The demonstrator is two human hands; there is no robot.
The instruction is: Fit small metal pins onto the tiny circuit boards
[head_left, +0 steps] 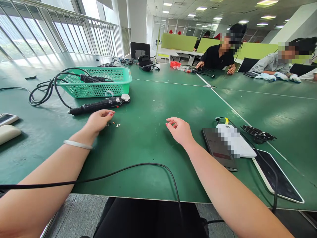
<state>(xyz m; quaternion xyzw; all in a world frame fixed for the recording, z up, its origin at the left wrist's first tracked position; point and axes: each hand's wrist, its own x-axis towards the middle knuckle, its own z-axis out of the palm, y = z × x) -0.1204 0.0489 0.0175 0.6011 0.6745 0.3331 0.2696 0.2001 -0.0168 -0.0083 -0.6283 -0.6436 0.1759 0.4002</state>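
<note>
Curling inward, left hand (100, 119): just nearer than the green basket (126, 86), thumb close to the fingers; whether a tiny piece is pinched cannot be told.
Right hand (180, 130): apart from the left, nearer than the basket and to its right; fingers loosely bent, nothing seen between them.
Small bits (118, 125): on the near side of the basket, beside the left fingertips, probably loose there for easy reach.
Black tool (99, 105): lying along the basket's near wall, perhaps parked there to leave space between the hands.
Basket contents: a black corded device (91, 78); the basket seems meant to gather cords, though black loops (52, 86) spill over its left side.
Overlapping devices: right of the basket and nearer, a dark slab (212, 145), a white unit (241, 145) and a phone (277, 175), likely grouped to save space.
Loose cable (146, 164): nearer than the basket, crossing the left forearm and falling over the edge.
Tabletop (153, 99): green, slightly glossy, with pale seams right of the basket.
Room: beyond the basket, a railing (99, 31) by windows; far right, two seated people, one in black (218, 56), one in grey (266, 62), before lime partitions (178, 41).
</note>
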